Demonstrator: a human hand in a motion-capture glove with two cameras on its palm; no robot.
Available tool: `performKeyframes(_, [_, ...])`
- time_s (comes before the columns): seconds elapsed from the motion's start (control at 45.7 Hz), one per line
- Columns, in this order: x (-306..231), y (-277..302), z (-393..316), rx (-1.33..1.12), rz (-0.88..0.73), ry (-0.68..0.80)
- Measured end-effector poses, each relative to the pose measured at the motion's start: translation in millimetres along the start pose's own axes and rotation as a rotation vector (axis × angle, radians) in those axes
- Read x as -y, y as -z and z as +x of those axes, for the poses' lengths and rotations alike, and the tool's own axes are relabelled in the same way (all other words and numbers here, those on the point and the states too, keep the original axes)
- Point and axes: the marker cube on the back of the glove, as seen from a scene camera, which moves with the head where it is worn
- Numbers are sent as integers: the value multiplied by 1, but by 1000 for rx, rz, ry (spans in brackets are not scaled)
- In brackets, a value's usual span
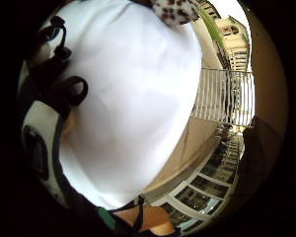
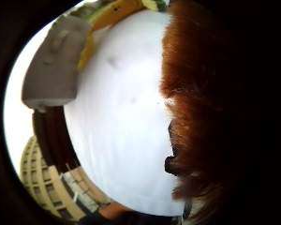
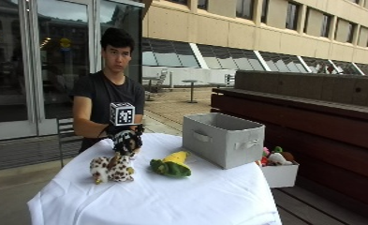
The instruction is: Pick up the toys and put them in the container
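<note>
A spotted plush toy with a brown mane stands on the white-clothed table at its left side. My gloved right hand is on top of it, fingers curled round its head and neck. The brown mane sits close to my palm, and spotted fur shows at the edge of the little finger side view. A yellow and green plush toy lies on the cloth just right of it. The grey fabric container stands open at the table's right rear; it also shows as the grey container beside the yellow toy.
A white box holding several small toys sits on the wooden bench to the right of the table. A chair stands behind the table beside the person. The front half of the cloth is bare.
</note>
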Motion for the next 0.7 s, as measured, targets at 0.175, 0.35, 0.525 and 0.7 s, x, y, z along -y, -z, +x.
performKeyframes(0.175, [18, 30, 9, 161, -37, 48])
performKeyframes(0.35, [53, 91, 8, 209, 140, -147])
performKeyframes(0.525, [77, 198, -15, 200, 202, 13])
performKeyframes(0.7, [120, 290, -89, 156, 276, 103])
